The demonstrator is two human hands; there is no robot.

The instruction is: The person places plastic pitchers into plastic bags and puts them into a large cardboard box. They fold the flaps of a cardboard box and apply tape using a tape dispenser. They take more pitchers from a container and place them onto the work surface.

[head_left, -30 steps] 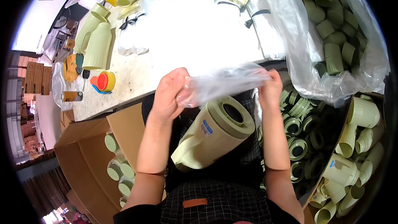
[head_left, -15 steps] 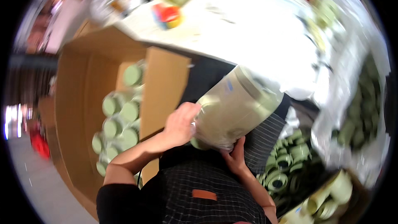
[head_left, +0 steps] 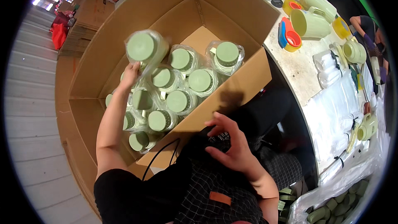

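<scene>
Bagged thermos jug (head_left: 145,48) just beyond the left hand (head_left: 131,74), over the carton (head_left: 166,4)

The held jug lies on the far side of the left hand, slightly to its right, near the carton's left wall. Its round green lid faces up toward the viewer, and the body shows to the right behind it – so the long axis looks tilted rather than plumb. The left hand's fingers are closed at the jug's near side; whether they pinch the handle or only the clear bag, I cannot tell.

Packed jugs (head_left: 200,80) stand in clear wrapping to the right and nearer, lids mostly up. The held one overlaps some of them in view; contact is unclear.

The right hand (head_left: 232,143) is well apart, near the carton's right-hand flap (head_left: 246,83) – fingers loosely spread and curved, gripping nothing. The left is plainly the nearer hand to the held jug. Farther right, an open jug (head_left: 307,24) lies on the surface (head_left: 292,72).
</scene>
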